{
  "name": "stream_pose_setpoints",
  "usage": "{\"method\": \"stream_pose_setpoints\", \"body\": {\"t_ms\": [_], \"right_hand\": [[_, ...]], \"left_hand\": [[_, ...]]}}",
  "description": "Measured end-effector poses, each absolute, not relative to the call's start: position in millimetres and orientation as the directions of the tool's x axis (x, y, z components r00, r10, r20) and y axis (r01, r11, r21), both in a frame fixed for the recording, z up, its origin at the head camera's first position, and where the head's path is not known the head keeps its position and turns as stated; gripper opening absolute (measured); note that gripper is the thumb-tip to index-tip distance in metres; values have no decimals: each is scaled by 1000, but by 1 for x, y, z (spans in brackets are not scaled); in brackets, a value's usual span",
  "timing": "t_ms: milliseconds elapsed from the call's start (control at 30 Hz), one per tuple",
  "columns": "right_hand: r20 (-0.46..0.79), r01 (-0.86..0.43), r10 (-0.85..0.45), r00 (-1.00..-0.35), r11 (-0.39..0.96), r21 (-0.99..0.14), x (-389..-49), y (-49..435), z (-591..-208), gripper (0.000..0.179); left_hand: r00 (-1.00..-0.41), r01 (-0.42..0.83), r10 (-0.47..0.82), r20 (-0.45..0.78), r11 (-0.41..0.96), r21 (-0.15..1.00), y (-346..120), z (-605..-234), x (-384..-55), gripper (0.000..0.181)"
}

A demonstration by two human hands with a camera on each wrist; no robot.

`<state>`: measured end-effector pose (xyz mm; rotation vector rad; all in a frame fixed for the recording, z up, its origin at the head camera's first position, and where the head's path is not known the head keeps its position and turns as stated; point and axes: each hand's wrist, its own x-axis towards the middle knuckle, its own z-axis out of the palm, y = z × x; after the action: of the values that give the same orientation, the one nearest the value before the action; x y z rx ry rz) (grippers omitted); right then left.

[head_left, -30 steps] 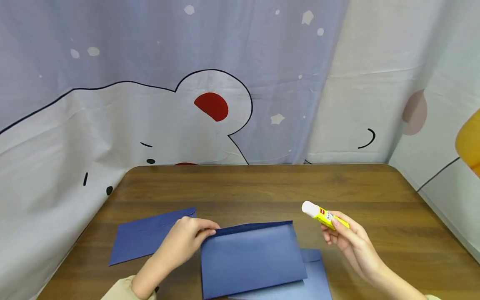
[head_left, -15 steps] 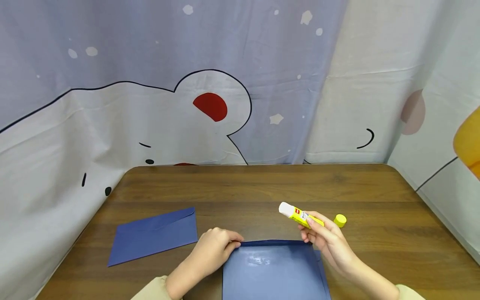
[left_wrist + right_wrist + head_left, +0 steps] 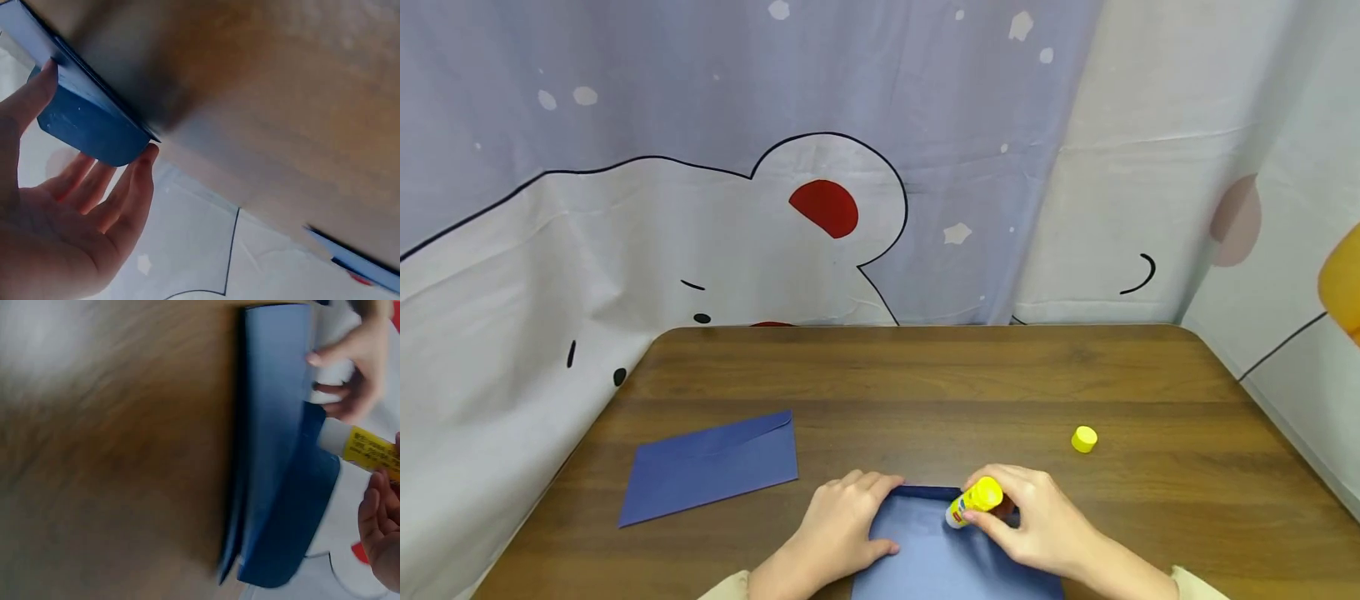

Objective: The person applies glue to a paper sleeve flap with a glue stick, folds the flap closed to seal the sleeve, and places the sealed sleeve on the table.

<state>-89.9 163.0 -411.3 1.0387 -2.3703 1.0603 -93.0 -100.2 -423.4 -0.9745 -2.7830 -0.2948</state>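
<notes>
A blue envelope (image 3: 917, 554) lies near the front of the table, its darker flap (image 3: 294, 519) raised along the far edge. Spread over its left end, my left hand (image 3: 838, 529) touches the flap edge with fairly straight fingers, the thumb resting on the envelope's body. In the left wrist view, the fingertips reach the flap (image 3: 94, 128). My right hand (image 3: 1048, 525) grips a yellow glue stick (image 3: 976, 502) between thumb and fingers. Its white end points down at the envelope near the flap; whether it touches the paper I cannot tell. The envelope's lower part is out of the head view.
Another blue envelope (image 3: 711, 468) lies at the left on the wooden table (image 3: 925, 383). Farther right stands the yellow cap (image 3: 1084, 439). A patterned curtain (image 3: 700, 225) hangs behind the table.
My right hand has brought the glue stick left and down to the envelope, tipping its white end downward. The envelope moved right and nearer; my left hand shifted right and its fingers spread from a pinch.
</notes>
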Motion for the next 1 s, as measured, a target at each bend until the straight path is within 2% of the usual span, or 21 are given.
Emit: {"method": "stream_pose_setpoints", "body": {"t_ms": [267, 400, 500, 700, 767, 867, 1000], "right_hand": [[543, -802, -607, -581, 541, -253, -91, 155, -416, 23], [533, -804, -625, -571, 556, -209, -90, 161, -413, 28], [531, -809, -625, -571, 539, -235, -90, 161, -411, 28], [517, -848, -675, -527, 455, -271, -89, 147, -414, 19], [495, -845, -685, -534, 451, -286, -88, 148, -413, 19], [444, -816, -686, -577, 456, -356, -88, 157, -408, 18], [370, -702, -621, -691, 454, -549, -94, 173, -400, 14]], "left_hand": [[-757, 617, 587, 288, 786, 18, -94, -426, -85, 60], [-760, 610, 586, 283, 792, -2, -93, -425, -82, 54], [-760, 607, 590, 274, 794, -25, -93, -425, -81, 53], [-769, 596, 587, 252, 802, -50, -91, -426, -79, 51], [-769, 594, 587, 253, 802, -54, -90, -427, -78, 50], [-760, 599, 597, 256, 797, -82, -89, -428, -76, 54], [-727, 618, 650, 222, 760, -201, -86, -429, -73, 67]]}}
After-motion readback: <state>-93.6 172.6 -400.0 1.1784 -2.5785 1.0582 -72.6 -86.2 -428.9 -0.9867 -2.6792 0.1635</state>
